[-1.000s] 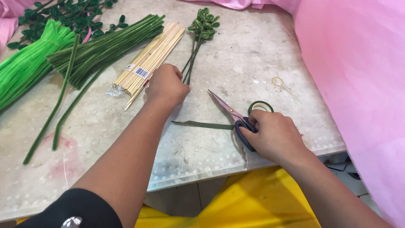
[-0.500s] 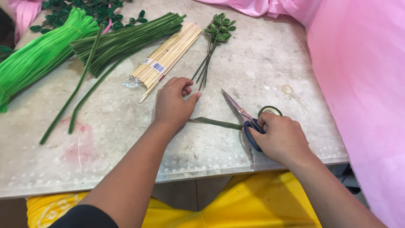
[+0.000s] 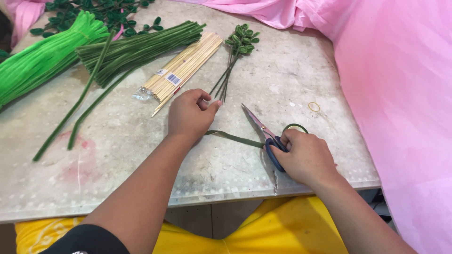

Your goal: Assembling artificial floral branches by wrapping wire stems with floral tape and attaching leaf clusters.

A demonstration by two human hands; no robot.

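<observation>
- The right hand [image 3: 308, 157] is clenched on the blue-handled scissors with silvery pointed blades [image 3: 264, 134], fingers over the handle loops; the blades look shut or nearly so, tips aimed up and to the left across the table
- The left hand [image 3: 190, 115] rests curled, knuckles up, pinching or pressing the near end of a thin flat dark-green strip [image 3: 235, 138]; whether it truly grips the strip I cannot tell, since the fingers hide the contact
- The strip lies on the pale marble-like tabletop [image 3: 292, 80] between the two hands; its long axis runs roughly left to right, dipping slightly towards the scissors, its far end tucked under the handles
- Risk, as I judge it: the strip is slack and narrow, so it may slide or twist and take a crooked cut; the blade tips point towards the left fingers
- Beyond: a wrapped bundle of pale wooden skewers [image 3: 181, 70]; a small sprig of green buds on stems [image 3: 233, 59]; dark-green fuzzy stems [image 3: 136, 47]; bright-green fuzzy stems [image 3: 42, 59]; pink cloth [image 3: 400, 94]
</observation>
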